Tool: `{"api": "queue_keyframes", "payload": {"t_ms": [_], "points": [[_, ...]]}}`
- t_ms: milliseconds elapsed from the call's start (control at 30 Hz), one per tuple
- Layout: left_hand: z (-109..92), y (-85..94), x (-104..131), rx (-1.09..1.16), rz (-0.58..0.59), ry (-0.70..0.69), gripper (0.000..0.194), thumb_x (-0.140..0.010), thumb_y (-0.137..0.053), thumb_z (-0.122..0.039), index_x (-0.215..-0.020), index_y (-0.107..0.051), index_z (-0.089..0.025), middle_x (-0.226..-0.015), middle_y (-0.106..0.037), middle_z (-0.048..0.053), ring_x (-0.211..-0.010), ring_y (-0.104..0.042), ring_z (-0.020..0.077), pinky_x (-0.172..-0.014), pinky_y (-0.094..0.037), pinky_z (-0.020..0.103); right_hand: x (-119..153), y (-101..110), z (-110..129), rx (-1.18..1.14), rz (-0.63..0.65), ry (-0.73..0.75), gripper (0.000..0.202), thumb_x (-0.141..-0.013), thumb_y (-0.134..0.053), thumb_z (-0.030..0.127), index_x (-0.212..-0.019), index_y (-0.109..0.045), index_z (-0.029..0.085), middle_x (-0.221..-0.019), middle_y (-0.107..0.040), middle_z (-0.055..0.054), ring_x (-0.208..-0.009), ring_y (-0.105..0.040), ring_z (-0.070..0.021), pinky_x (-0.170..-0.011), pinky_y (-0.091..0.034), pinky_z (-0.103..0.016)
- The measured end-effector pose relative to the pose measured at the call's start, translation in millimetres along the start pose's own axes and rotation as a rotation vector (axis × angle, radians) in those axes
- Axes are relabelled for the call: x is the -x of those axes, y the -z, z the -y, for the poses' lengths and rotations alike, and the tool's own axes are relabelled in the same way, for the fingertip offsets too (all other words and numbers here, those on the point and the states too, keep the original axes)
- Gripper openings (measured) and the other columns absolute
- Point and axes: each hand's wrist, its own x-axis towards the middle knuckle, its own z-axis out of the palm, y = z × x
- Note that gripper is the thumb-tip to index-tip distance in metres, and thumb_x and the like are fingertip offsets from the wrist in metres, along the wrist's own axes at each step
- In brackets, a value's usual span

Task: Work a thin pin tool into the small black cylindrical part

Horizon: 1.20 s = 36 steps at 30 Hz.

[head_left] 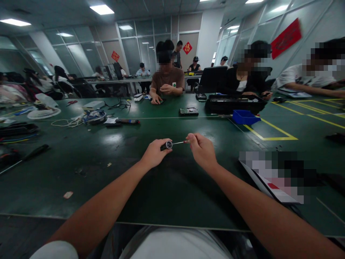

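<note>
Green counter [107, 183] spreads out below; left fingers [161, 142] pinch a dark cylinder [166, 145]. Right of the cylinder, right fingers [192, 138] pinch a screwdriver [182, 142], its shaft pointing at the cylinder's round end.

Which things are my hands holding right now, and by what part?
Left hand: a small dark cylindrical part, gripped around its body. Right hand: a thin screwdriver, by its handle.

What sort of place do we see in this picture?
Probably a shared electronics repair workshop or training room: a long green worktable, a silver-and-black hard drive, and people handling small devices across it.
</note>
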Motion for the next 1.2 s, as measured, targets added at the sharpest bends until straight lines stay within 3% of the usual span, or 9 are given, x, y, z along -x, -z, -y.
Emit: {"api": "queue_keyframes", "payload": {"t_ms": [133, 200, 367, 533, 700, 767, 933, 1200], "points": [[2, -1.6, -1, 0.007, -0.016, -0.009, 0.038, -0.083, -0.073, -0.022, -0.12, -0.068, -0.025, -0.118, -0.071, 0.005, -0.11, -0.064, 0.0235, -0.1, -0.047, 0.041, 3, -5, -4, -0.112, -0.04, 0.02, 0.034, -0.097, -0.043, 0.039, -0.122, -0.057, 0.021, -0.078, -0.065, -0.002, -0.067, -0.06, -0.0183, -0.064, -0.044, -0.032], [4, -2.1, -1, 0.013, -0.029, -0.008, 0.038, -0.083, -0.073, -0.021, -0.12, -0.068, -0.025, -0.118, -0.071, 0.005, -0.111, -0.063, 0.0233, -0.102, -0.046, 0.041, 6, -6, -4, -0.171, 0.002, 0.033, 0.034, -0.098, -0.042, 0.037, -0.125, -0.054, 0.022, -0.079, -0.063, -0.001, -0.071, -0.061, -0.0187, -0.066, -0.046, -0.032], [4, -1.2, 0, 0.021, -0.029, -0.015, 0.038, -0.084, -0.072, -0.022, -0.121, -0.068, -0.025, -0.119, -0.071, 0.005, -0.112, -0.063, 0.0231, -0.102, -0.046, 0.041, 8, -9, -1, -0.134, -0.005, -0.002, 0.031, -0.098, -0.043, 0.046, -0.113, -0.061, 0.024, -0.078, -0.063, -0.001, -0.069, -0.06, -0.0184, -0.066, -0.046, -0.034], [0, 0.4, 0, 0.005, -0.01, 0.012, 0.038, -0.085, -0.071, -0.026, -0.123, -0.067, -0.026, -0.118, -0.071, 0.004, -0.109, -0.063, 0.024, -0.098, -0.047, 0.04, 2, -17, -8, -0.415, -0.108, -0.088, 0.025, -0.091, -0.056, 0.045, -0.101, -0.058, 0.023, -0.086, -0.067, -0.003, -0.078, -0.064, -0.0183, -0.076, -0.054, -0.036], [0, 1.6, -1, -0.027, -0.015, 0.007, 0.039, -0.085, -0.071, -0.025, -0.123, -0.067, -0.026, -0.118, -0.071, 0.005, -0.108, -0.062, 0.0236, -0.098, -0.046, 0.04, -8, -19, -25, -0.743, 0.012, -0.395, 0.026, -0.09, -0.054, 0.048, -0.085, -0.057, 0.023, -0.071, -0.063, -0.003, -0.066, -0.064, -0.019, -0.075, -0.059, -0.042], [2, 1.4, -2, -0.045, -0.022, 0.012, 0.038, -0.085, -0.071, -0.025, -0.123, -0.067, -0.026, -0.118, -0.071, 0.004, -0.108, -0.061, 0.0236, -0.097, -0.045, 0.04, -10, -19, -30, -0.788, 0.005, -0.446, 0.025, -0.09, -0.055, 0.047, -0.082, -0.057, 0.023, -0.068, -0.062, -0.002, -0.063, -0.063, -0.0184, -0.073, -0.06, -0.042], [4, 0.3, -1, -0.053, -0.016, -0.005, 0.038, -0.084, -0.073, -0.027, -0.122, -0.067, -0.027, -0.116, -0.072, 0.004, -0.107, -0.061, 0.0239, -0.096, -0.045, 0.04, -8, -20, -24, -0.626, -0.063, -0.274, 0.026, -0.089, -0.057, 0.049, -0.09, -0.057, 0.023, -0.079, -0.065, -0.002, -0.069, -0.065, -0.0166, -0.071, -0.059, -0.036], [2, 3.3, -1, -0.07, -0.019, -0.017, 0.04, -0.084, -0.073, -0.028, -0.124, -0.067, -0.027, -0.111, -0.072, 0.004, -0.104, -0.061, 0.0239, -0.096, -0.045, 0.041, 7, -12, -2, -0.241, -0.056, 0.018, 0.022, -0.097, -0.048, 0.043, -0.1, -0.057, 0.023, -0.085, -0.069, -0.004, -0.077, -0.067, -0.0183, -0.074, -0.054, -0.036]]}}
